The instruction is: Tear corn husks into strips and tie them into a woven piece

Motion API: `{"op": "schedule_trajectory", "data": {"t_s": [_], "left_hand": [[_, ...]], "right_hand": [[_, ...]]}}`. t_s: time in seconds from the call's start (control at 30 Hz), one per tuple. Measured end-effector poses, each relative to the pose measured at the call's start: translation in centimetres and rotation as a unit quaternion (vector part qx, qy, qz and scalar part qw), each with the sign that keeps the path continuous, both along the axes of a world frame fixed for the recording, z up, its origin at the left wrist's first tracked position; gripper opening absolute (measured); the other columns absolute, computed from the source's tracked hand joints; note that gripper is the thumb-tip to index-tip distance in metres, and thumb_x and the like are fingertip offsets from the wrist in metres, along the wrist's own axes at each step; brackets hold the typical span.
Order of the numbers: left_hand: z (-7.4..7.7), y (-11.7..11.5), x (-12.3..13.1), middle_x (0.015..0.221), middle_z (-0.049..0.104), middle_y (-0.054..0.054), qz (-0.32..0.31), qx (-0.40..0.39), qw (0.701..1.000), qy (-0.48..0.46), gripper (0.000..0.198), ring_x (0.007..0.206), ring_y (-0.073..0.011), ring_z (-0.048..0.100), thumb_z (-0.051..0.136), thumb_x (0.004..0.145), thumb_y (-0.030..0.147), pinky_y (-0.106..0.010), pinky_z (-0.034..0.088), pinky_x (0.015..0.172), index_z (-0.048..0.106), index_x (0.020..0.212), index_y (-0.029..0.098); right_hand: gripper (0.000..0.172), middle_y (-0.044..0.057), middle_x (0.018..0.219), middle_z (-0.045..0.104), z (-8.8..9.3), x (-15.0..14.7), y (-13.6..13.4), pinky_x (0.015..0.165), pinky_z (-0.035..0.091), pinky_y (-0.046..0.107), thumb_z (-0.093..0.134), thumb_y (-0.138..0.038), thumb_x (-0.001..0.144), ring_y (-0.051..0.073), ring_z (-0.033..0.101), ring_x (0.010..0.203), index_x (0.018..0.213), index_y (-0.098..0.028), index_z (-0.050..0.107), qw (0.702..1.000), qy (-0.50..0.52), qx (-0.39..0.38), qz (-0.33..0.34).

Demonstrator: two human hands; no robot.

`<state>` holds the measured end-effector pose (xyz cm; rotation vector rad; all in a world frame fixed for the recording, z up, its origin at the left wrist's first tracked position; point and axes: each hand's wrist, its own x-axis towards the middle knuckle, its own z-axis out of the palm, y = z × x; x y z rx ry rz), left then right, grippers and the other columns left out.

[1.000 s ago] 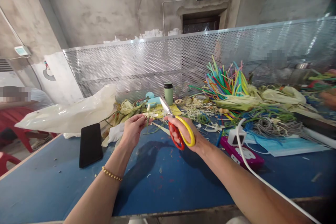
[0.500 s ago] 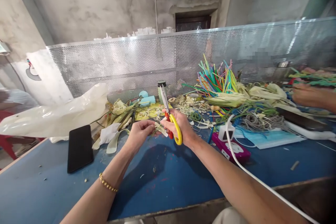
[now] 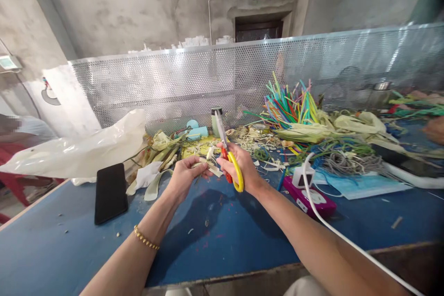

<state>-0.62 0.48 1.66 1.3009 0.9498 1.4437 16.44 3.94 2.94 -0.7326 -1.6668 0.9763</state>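
Observation:
My right hand (image 3: 243, 166) is closed on scissors (image 3: 236, 171) with one yellow and one red handle. Their blades point up and away, toward a green bottle with a black cap (image 3: 218, 125). Opposite, my left hand (image 3: 187, 173) pinches a pale, flat strip (image 3: 213, 169) that looks like corn husk. The strip reaches toward the fingers of my right hand, below the scissor blades. Whether the right fingers touch it, I cannot tell.
A black phone (image 3: 111, 193) lies left, by a plastic bag (image 3: 76, 152) and husks (image 3: 166, 152). Coloured stems (image 3: 289, 106) stand behind. At right are a purple power strip (image 3: 308, 198), its white cable (image 3: 342, 236), a blue mask (image 3: 371, 186) and another person's blurred hand (image 3: 435, 129).
The view has shifted slightly. My left hand has turned the pale strip a little. Another person's hand at the right has moved toward the edge of view.

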Motion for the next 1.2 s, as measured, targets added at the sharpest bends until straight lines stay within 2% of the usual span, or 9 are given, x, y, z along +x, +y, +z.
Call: {"op": "schedule_trajectory", "data": {"t_s": [0.07, 0.13, 0.2, 0.27, 0.4, 0.5, 0.8, 1.03, 1.2], "left_hand": [[-0.1, 0.2, -0.3, 0.066, 0.07, -0.008, 0.03, -0.011, 0.999, -0.011, 0.025, 0.061, -0.0168, 0.064, 0.08, 0.063, 0.032, -0.027, 0.048, 0.062, 0.068, 0.072, 0.012], [-0.1, 0.4, -0.6, 0.064, 0.068, -0.005, 0.067, -0.024, 0.997, -0.019, 0.027, 0.058, -0.0149, 0.062, 0.082, 0.059, 0.032, -0.025, 0.045, 0.058, 0.067, 0.071, 0.012], [-0.2, 0.6, -0.9, 0.058, 0.062, -0.001, 0.108, -0.027, 0.993, -0.033, 0.027, 0.053, -0.011, 0.056, 0.083, 0.056, 0.031, -0.023, 0.04, 0.053, 0.066, 0.067, 0.013], [-0.2, 0.8, -1.2, 0.055, 0.058, 0.002, 0.13, -0.028, 0.989, -0.056, 0.027, 0.05, -0.0082, 0.051, 0.084, 0.054, 0.029, -0.022, 0.037, 0.052, 0.065, 0.064, 0.012], [0.2, 0.8, -1.6, 0.059, 0.059, 0.001, 0.117, -0.057, 0.985, -0.115, 0.026, 0.053, -0.0089, 0.052, 0.084, 0.052, 0.026, -0.023, 0.039, 0.055, 0.066, 0.064, 0.012], [0.5, 0.7, -1.8, 0.057, 0.058, 0.001, 0.111, -0.056, 0.984, -0.131, 0.022, 0.052, -0.0085, 0.051, 0.083, 0.053, 0.024, -0.022, 0.038, 0.054, 0.066, 0.062, 0.012], [0.6, 0.6, -1.7, 0.064, 0.062, -0.002, 0.07, -0.021, 0.989, -0.129, 0.015, 0.054, -0.009, 0.05, 0.075, 0.059, 0.017, -0.023, 0.038, 0.055, 0.071, 0.071, 0.01], [0.5, 0.6, -1.9, 0.065, 0.061, -0.002, 0.022, -0.023, 0.988, -0.153, 0.013, 0.057, -0.0098, 0.051, 0.074, 0.062, 0.015, -0.023, 0.039, 0.056, 0.071, 0.074, 0.011], [0.3, 0.7, -1.8, 0.065, 0.061, -0.003, 0.031, -0.004, 0.989, -0.144, 0.016, 0.057, -0.0102, 0.05, 0.076, 0.061, 0.017, -0.024, 0.037, 0.056, 0.072, 0.074, 0.01]], "right_hand": [[0.043, -0.002, 0.071, 0.056, 0.4, 0.6, 0.5, 0.045, 0.042, 0.024, 0.064, -0.038, 0.077, 0.012, 0.051, 0.048, 0.115, -0.019, 0.054, 0.998, -0.013, 0.023, -0.061], [0.038, 0.0, 0.07, 0.057, 0.7, 1.4, 1.2, 0.048, 0.041, 0.025, 0.064, -0.04, 0.079, 0.013, 0.052, 0.05, 0.109, -0.019, 0.057, 0.985, -0.082, 0.068, -0.136], [0.028, 0.001, 0.065, 0.057, 0.8, 2.0, 1.6, 0.054, 0.041, 0.027, 0.064, -0.041, 0.08, 0.016, 0.053, 0.054, 0.097, -0.019, 0.062, 0.951, -0.193, 0.12, -0.209], [0.025, 0.003, 0.068, 0.059, 0.7, 2.1, 1.6, 0.059, 0.04, 0.028, 0.063, -0.041, 0.082, 0.017, 0.055, 0.061, 0.093, -0.019, 0.064, 0.915, -0.277, 0.165, -0.242], [0.03, 0.006, 0.096, 0.064, 0.1, 1.2, 0.5, 0.07, 0.044, 0.027, 0.065, -0.029, 0.081, 0.018, 0.059, 0.077, 0.11, -0.021, 0.062, 0.889, -0.313, 0.263, -0.205], [0.034, 0.007, 0.1, 0.062, -0.1, 0.8, -0.1, 0.078, 0.045, 0.029, 0.065, -0.022, 0.079, 0.019, 0.058, 0.088, 0.113, -0.022, 0.062, 0.87, -0.337, 0.314, -0.175], [0.046, 0.007, 0.099, 0.057, 0.0, 1.3, 0.3, 0.081, 0.045, 0.029, 0.065, -0.015, 0.077, 0.02, 0.055, 0.092, 0.121, -0.025, 0.062, 0.831, -0.398, 0.348, -0.173], [0.05, 0.008, 0.1, 0.057, 0.0, 1.4, 0.2, 0.081, 0.045, 0.029, 0.065, -0.014, 0.077, 0.021, 0.056, 0.093, 0.126, -0.024, 0.06, 0.827, -0.398, 0.36, -0.17], [0.051, 0.009, 0.104, 0.058, 0.0, 1.5, 0.3, 0.079, 0.046, 0.03, 0.066, -0.015, 0.078, 0.022, 0.057, 0.094, 0.128, -0.024, 0.059, 0.822, -0.4, 0.368, -0.172]]}}
